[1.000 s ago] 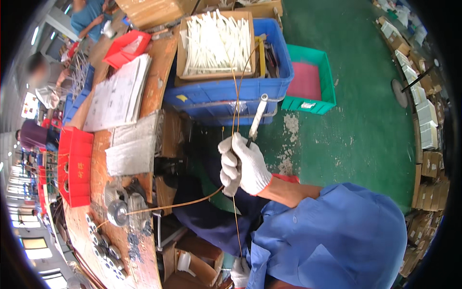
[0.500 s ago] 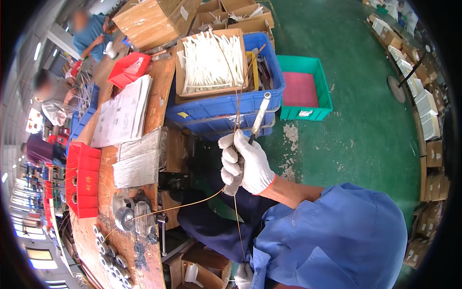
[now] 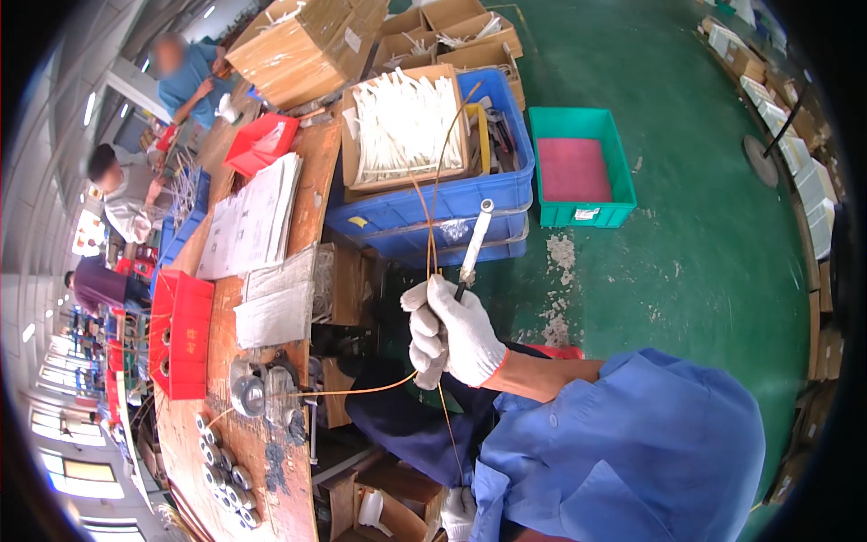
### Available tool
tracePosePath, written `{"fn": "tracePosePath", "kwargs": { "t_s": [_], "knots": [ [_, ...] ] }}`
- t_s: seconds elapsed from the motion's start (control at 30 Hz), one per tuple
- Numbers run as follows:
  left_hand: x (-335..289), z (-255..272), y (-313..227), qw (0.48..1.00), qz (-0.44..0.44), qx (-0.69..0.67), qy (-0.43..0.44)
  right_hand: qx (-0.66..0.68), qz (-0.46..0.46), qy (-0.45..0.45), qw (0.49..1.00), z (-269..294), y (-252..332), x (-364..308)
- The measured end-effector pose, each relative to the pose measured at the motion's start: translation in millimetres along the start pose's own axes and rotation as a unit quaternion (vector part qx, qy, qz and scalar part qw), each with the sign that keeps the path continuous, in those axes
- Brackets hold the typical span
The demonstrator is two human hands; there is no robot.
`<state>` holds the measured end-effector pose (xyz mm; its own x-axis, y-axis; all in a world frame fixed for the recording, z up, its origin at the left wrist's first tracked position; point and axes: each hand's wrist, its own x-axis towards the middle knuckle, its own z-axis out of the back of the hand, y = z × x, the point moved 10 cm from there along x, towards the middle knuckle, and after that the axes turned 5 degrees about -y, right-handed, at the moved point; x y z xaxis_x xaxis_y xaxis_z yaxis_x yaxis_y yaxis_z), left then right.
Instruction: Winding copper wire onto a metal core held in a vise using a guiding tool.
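Observation:
My right hand (image 3: pixel 456 334), in a white knit glove, is closed in mid-air beside the workbench. It grips several thin copper-coloured wires (image 3: pixel 429 237) and a white rod (image 3: pixel 476 242) with a ring-shaped end and a black lower part. The wires rise above the fist toward the carton. One strand (image 3: pixel 348 392) runs left from the fist to the bench. Another goes down to my left hand (image 3: pixel 458 513), also gloved, low by my blue jacket. That hand appears closed on the strand; its fingers are partly hidden.
Grey rolls (image 3: pixel 217 470), a red bin (image 3: pixel 181 339), cloths (image 3: pixel 275 307) and papers (image 3: pixel 251 217) lie on the bench (image 3: pixel 289 415). Beyond my hand stand blue crates (image 3: pixel 388 217) under a carton of white strips (image 3: pixel 406 126), and a green crate (image 3: pixel 582 163). People work at the far left.
The view has shifted, moving the surroundings slightly right. My right fist sits a little lower and further left, still gripping the wires and rod. A red patch now shows behind the forearm.

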<state>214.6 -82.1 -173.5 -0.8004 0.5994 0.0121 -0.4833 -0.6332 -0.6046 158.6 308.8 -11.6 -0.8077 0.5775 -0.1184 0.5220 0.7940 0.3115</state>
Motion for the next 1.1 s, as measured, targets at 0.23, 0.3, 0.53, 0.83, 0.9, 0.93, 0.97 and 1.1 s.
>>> {"fn": "tracePosePath", "kwargs": {
  "t_s": [0.23,0.3,0.53,0.83,0.9,0.93,0.97,1.1],
  "knots": [
    [-9.6,44.7,-9.7,0.993,0.028,0.115,-0.009,0.006,0.006,-0.058,0.998,38.3,52.4,11.2],
    [-15.5,71.5,31.0,0.975,0.012,0.220,-0.038,-0.006,0.013,-0.092,0.996,45.7,64.4,13.5],
    [19.1,94.0,32.0,0.976,-0.044,0.212,-0.008,0.030,0.041,-0.133,0.990,84.0,88.2,4.3],
    [-1.2,74.6,8.3,0.979,0.004,0.206,-0.010,0.001,0.035,-0.147,0.988,87.0,86.9,4.0],
    [-2.7,82.6,-21.4,0.974,0.050,0.219,0.027,0.002,-0.022,-0.111,0.994,81.3,68.5,11.6],
    [-2.2,85.4,-5.0,0.980,0.039,0.189,0.045,0.006,-0.032,-0.122,0.992,74.1,73.6,8.0],
    [8.9,104.5,-45.5,0.957,-0.203,0.205,-0.037,0.018,-0.014,-0.087,0.996,78.6,95.8,12.6],
    [32.1,195.3,-28.8,0.912,-0.126,0.360,-0.149,0.118,0.043,-0.177,0.976,254.9,268.6,34.5]
  ]
}}
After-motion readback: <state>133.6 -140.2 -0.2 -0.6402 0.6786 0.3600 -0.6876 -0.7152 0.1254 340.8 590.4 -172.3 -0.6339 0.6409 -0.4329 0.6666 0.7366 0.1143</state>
